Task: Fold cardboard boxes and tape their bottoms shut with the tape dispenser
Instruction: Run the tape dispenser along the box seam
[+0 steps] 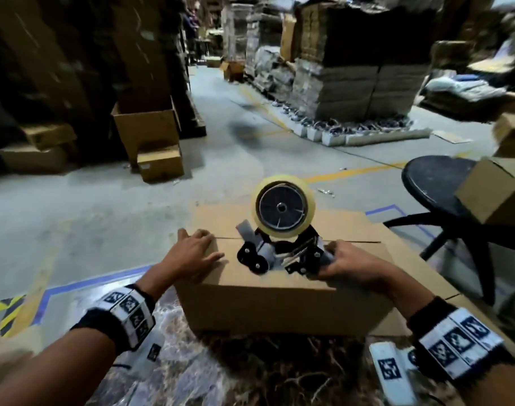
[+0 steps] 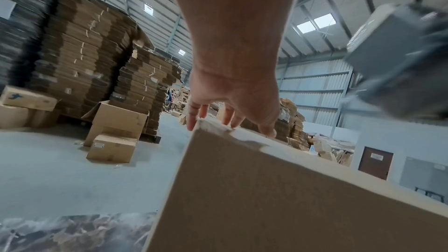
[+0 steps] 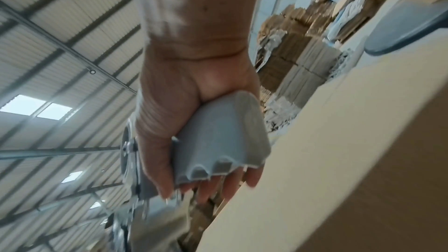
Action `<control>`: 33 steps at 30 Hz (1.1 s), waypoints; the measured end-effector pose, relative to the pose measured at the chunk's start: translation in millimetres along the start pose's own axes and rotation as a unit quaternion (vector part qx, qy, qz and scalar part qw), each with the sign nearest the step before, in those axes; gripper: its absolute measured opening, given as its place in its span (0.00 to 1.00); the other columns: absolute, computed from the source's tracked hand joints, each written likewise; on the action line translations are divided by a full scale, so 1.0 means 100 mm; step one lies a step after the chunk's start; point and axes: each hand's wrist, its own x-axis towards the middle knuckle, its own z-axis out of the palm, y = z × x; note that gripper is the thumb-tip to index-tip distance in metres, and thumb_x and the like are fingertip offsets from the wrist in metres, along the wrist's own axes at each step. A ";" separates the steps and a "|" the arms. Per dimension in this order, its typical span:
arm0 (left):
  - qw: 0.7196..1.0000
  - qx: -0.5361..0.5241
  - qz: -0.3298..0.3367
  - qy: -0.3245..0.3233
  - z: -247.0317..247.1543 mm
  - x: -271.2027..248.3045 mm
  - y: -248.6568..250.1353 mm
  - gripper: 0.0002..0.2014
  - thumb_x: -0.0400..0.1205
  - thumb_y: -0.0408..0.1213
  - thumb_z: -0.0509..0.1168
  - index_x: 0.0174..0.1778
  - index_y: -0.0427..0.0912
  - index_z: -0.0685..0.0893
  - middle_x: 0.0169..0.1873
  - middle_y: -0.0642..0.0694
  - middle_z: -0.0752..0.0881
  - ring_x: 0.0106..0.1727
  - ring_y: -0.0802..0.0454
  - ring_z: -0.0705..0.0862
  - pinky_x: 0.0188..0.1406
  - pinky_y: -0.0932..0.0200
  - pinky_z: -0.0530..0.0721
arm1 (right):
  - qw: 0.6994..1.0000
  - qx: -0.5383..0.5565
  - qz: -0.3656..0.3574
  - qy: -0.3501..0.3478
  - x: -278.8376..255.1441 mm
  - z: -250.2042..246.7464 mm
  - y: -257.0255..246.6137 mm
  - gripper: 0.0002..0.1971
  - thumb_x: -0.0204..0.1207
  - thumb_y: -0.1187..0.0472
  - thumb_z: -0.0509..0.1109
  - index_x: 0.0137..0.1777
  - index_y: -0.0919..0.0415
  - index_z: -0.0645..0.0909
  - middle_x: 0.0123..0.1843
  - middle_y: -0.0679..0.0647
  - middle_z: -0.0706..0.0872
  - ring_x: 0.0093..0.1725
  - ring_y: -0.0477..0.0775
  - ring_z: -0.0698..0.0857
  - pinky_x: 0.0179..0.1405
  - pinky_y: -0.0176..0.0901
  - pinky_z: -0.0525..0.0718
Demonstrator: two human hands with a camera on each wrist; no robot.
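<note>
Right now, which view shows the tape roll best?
The head view: the tape roll faces the camera, whole, on the tape dispenser. The right wrist view shows mainly the handle; the left wrist view only a grey blur.

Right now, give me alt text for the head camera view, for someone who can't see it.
A right hand grips a tape dispenser on top of a cardboard box, while the left hand lies flat on the box's top. Behind are a black stool and warehouse cardboard stacks.

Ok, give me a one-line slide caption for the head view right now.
Left hand steadies the cardboard box while the right hand grips the tape dispenser over the flap seam.
</note>
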 end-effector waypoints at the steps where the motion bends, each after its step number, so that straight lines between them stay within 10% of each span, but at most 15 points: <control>1: 1.000 -0.010 -0.004 0.005 0.01 -0.05 0.05 0.33 0.84 0.62 0.56 0.81 0.45 0.69 0.79 0.46 0.68 0.72 0.39 0.65 0.71 0.44 0.71 | 1.000 0.023 -0.005 0.020 0.08 -0.04 0.00 0.06 0.71 0.66 0.79 0.41 0.59 0.84 0.30 0.51 0.85 0.28 0.47 0.82 0.27 0.40 0.80; 8: 0.999 0.010 -0.023 0.033 0.12 -0.57 0.46 0.40 0.72 0.67 0.38 0.68 0.51 0.81 0.67 0.52 0.79 0.62 0.42 0.74 0.62 0.50 0.77 | 0.997 0.058 0.003 0.052 0.68 -0.10 0.22 0.10 0.73 0.62 0.78 0.48 0.67 0.83 0.34 0.57 0.85 0.28 0.48 0.83 0.27 0.41 0.81; 13: 0.991 0.069 -0.078 0.087 0.37 -0.90 0.58 0.24 0.78 0.59 0.49 0.55 0.52 0.85 0.52 0.54 0.84 0.51 0.46 0.80 0.42 0.49 0.83 | 0.998 0.014 -0.027 -0.061 0.77 -0.22 0.23 0.06 0.74 0.62 0.77 0.43 0.63 0.83 0.36 0.57 0.86 0.29 0.47 0.84 0.29 0.40 0.82; 22: 0.955 -0.166 -0.106 0.221 0.44 -0.78 0.56 0.12 0.77 0.46 0.70 0.52 0.44 0.86 0.48 0.51 0.79 0.51 0.57 0.78 0.50 0.65 0.78 | 0.972 -0.013 -0.142 -0.188 1.11 -0.23 -0.39 0.05 0.80 0.69 0.69 0.50 0.67 0.86 0.45 0.62 0.92 0.40 0.58 0.92 0.35 0.45 0.88; 26: 0.804 -0.421 -0.232 0.350 0.41 -0.75 0.59 0.06 0.79 0.30 0.73 0.50 0.43 0.89 0.43 0.50 0.90 0.46 0.58 0.88 0.51 0.57 0.86 | 0.965 -0.048 -0.186 -0.179 1.29 0.04 -0.63 0.05 0.79 0.68 0.69 0.47 0.65 0.87 0.37 0.54 0.91 0.32 0.48 0.88 0.29 0.37 0.83; 30: 0.536 -0.705 -0.290 0.364 0.22 -0.74 0.59 0.09 0.84 0.23 0.59 0.50 0.28 0.85 0.38 0.33 0.88 0.44 0.36 0.85 0.45 0.49 0.83 | 0.965 -0.094 -0.184 -0.164 1.52 0.40 -0.69 0.03 0.73 0.63 0.78 0.40 0.59 0.86 0.29 0.50 0.84 0.28 0.49 0.81 0.26 0.39 0.79; 33: 0.393 -0.797 -0.293 0.353 0.14 -0.80 0.54 0.15 0.88 0.35 0.56 0.58 0.30 0.84 0.43 0.33 0.91 0.48 0.35 0.86 0.53 0.44 0.83 | 0.962 -0.111 -0.180 -0.173 1.62 0.58 -0.70 0.05 0.72 0.62 0.79 0.40 0.58 0.85 0.29 0.47 0.84 0.27 0.43 0.81 0.27 0.36 0.78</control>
